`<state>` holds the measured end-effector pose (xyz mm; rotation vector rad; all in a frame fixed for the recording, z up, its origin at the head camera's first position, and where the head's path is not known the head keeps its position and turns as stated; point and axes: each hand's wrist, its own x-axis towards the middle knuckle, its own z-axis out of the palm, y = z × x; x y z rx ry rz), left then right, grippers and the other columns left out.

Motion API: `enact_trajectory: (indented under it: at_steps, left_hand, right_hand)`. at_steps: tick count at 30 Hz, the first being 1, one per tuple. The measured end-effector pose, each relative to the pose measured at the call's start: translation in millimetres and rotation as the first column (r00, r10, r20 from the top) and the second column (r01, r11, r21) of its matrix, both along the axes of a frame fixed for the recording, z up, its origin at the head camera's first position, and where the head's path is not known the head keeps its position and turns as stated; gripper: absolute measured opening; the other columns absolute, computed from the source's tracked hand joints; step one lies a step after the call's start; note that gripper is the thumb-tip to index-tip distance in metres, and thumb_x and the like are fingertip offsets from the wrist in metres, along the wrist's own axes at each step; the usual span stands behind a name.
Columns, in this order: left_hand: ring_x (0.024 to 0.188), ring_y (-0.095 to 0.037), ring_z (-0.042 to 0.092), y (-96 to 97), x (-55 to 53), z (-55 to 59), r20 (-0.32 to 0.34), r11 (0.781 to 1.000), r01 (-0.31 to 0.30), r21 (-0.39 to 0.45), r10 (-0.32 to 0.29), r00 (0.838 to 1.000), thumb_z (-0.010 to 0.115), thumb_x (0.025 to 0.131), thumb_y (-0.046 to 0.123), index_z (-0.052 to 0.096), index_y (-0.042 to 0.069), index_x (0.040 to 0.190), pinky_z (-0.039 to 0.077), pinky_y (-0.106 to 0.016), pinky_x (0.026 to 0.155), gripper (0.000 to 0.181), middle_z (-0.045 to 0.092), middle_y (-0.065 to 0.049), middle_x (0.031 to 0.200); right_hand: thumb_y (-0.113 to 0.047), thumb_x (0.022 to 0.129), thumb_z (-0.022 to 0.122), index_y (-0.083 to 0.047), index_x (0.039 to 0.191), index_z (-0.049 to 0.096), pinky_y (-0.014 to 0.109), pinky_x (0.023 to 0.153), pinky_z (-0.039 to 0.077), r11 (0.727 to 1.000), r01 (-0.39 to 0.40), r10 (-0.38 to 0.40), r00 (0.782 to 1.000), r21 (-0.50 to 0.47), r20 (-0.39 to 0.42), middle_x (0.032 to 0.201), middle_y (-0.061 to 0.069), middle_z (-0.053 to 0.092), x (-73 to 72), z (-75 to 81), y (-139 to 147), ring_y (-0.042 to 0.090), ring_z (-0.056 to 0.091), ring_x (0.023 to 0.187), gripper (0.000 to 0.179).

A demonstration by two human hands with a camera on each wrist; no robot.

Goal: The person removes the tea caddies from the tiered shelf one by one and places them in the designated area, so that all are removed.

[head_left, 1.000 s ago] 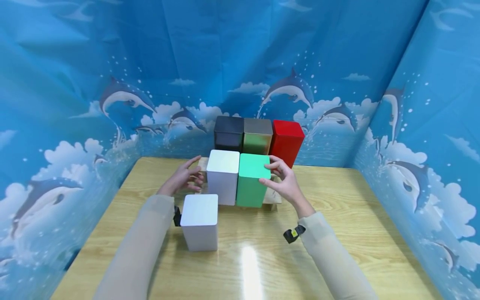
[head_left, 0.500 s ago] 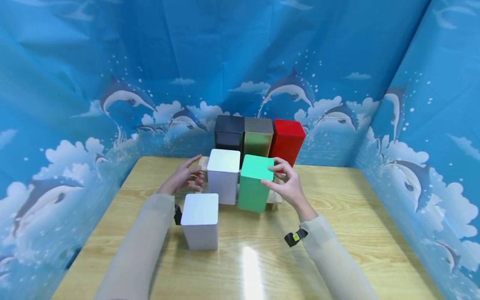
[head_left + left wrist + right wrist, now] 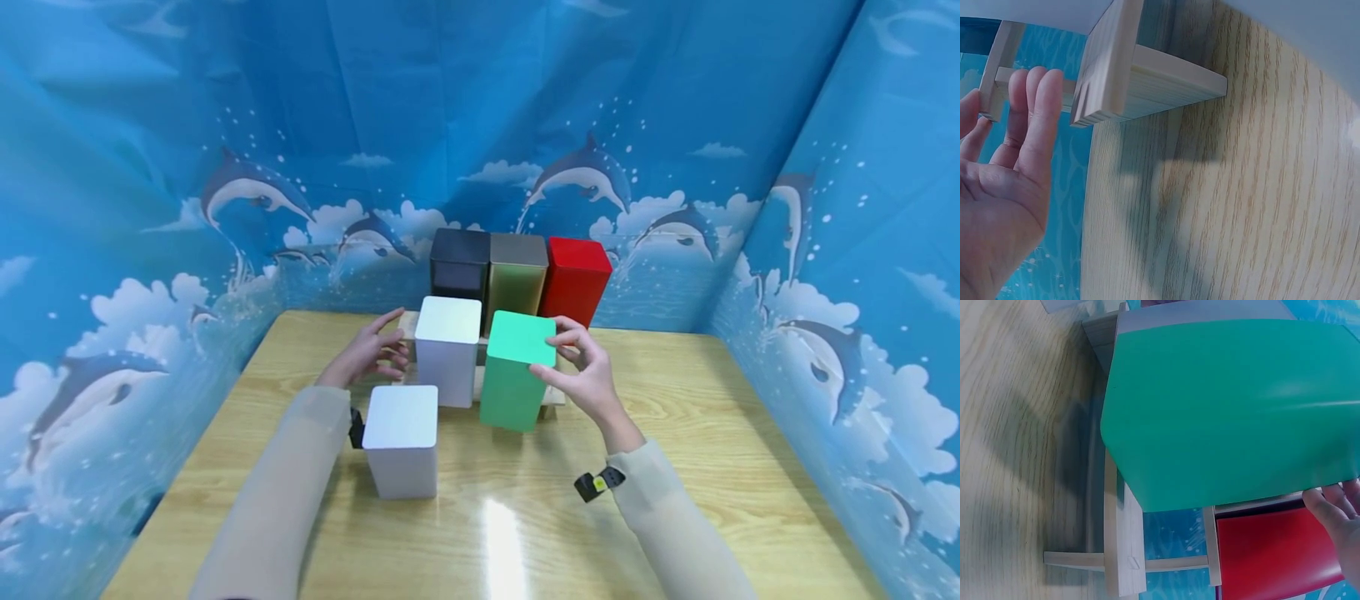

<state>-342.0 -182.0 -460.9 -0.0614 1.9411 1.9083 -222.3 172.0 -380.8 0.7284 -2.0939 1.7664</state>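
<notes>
My right hand (image 3: 588,375) pinches the upper right side of a tall green box (image 3: 519,371), its thumb at the front and fingers behind. The box stands tilted, its lower part jutting forward over the front of a low wooden rack (image 3: 557,394). A gap separates it from a white box (image 3: 447,354) on the same rack. At the rack's left end, my left hand (image 3: 367,354) rests with loosely bent fingers; in the left wrist view its fingers (image 3: 1041,125) lie beside the wooden bars (image 3: 1107,69). Whether they touch is unclear.
Behind stand a black box (image 3: 459,262), a gold-brown box (image 3: 517,271) and a red box (image 3: 576,279). A second white box (image 3: 401,442) is on the wooden table (image 3: 637,533), close to my left forearm. Blue dolphin-print curtain (image 3: 480,108) encloses the back and sides.
My right hand has drawn the green box right and toward me, so it tilts and a gap has widened between it and the white box. My left hand has stayed in place.
</notes>
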Motion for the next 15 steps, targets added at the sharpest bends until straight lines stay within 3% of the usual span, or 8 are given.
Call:
enact_trajectory:
  at_steps: [4, 7, 15]
  left_hand:
    - [0.082, -0.029, 0.062, 0.2, 3.6, 8.1, 0.005, 1.0, 0.021, 0.002, -0.021, 1.0, 0.043, 0.1, 0.026, 0.016, 0.036, 0.149, 0.052, -0.051, 0.077, 0.057, 0.056, -0.018, 0.101]
    - [0.081, -0.028, 0.062, 0.7, 3.7, 8.2, 0.002, 1.0, 0.011, -0.003, -0.011, 1.0, 0.043, 0.1, 0.026, 0.017, 0.036, 0.148, 0.052, -0.05, 0.076, 0.055, 0.056, -0.018, 0.101]
    - [0.076, -0.025, 0.063, 0.5, 0.2, -0.5, -0.004, 1.0, -0.02, 0.005, 0.02, 1.0, 0.046, 0.099, 0.028, 0.022, 0.038, 0.147, 0.054, -0.048, 0.071, 0.055, 0.058, -0.017, 0.098]
  right_hand:
    - [0.011, 0.074, 0.071, 0.009, 0.101, 0.054, 0.041, 0.097, 0.042, 0.999, -0.023, 0.022, 0.999, -0.038, -0.039, 0.131, 0.023, 0.044, -4.6, -9.5, 4.1, 0.029, 0.039, 0.123, 0.032]
    - [0.007, 0.074, 0.073, 0.007, 0.101, 0.055, 0.04, 0.098, 0.042, 0.998, -0.034, 0.031, 0.998, -0.06, -0.055, 0.13, 0.021, 0.045, -7.2, -15.8, 6.0, 0.028, 0.038, 0.124, 0.033]
    - [0.009, 0.072, 0.073, 0.009, 0.1, 0.053, 0.041, 0.099, 0.041, 0.994, -0.058, 0.049, 0.994, -0.09, -0.097, 0.129, 0.023, 0.045, 0.2, -17.0, 4.0, 0.031, 0.038, 0.122, 0.034]
